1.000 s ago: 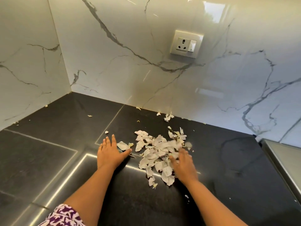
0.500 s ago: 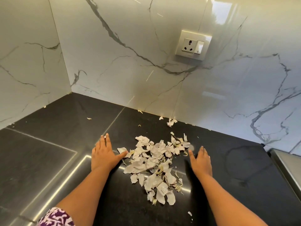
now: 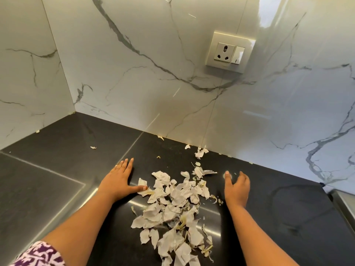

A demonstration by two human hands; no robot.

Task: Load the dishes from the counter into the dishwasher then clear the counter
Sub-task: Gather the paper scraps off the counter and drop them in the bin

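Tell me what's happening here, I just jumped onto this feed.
A person has both hands at the black counter, either side of a pile of torn white scraps, apparently herding it together. The left hand lies flat, thumb touching the pile's edge; the right hand sits just clear of it, holding nothing. A few stray scraps lie by the marble wall.

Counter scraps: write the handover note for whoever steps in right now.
Left hand: flat on the counter, thumb at the edge of the scrap pile.
Right hand: open, right of the pile, holding nothing.
Done: no dishes in view; scraps mostly heaped between the hands.
To do: gather stray scraps by the wall, scoop the pile off the counter.
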